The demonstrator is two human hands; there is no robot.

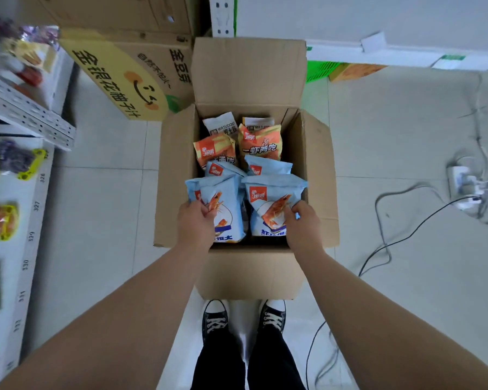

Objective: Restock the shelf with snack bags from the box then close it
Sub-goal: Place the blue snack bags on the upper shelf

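Note:
An open cardboard box (175, 175) stands on the floor in front of my feet, its flaps spread outward. Inside are several snack bags: two light-blue shrimp bags in front, more blue ones behind, two orange bags (261, 143) and white bags (220, 123) at the back. My left hand (195, 220) grips the front-left blue bag (226, 204) by its left side. My right hand (300, 223) pinches the front-right blue bag (268, 198) at its right edge. The white shelf (26, 209) with a few packets runs along the left.
A yellow printed carton (124, 77) and stacked brown cartons stand behind the box at left. A power strip (462, 187) with trailing cables lies on the tiled floor at right. A shelf upright (221, 15) rises at the back. My black sneakers (245, 316) stand just before the box.

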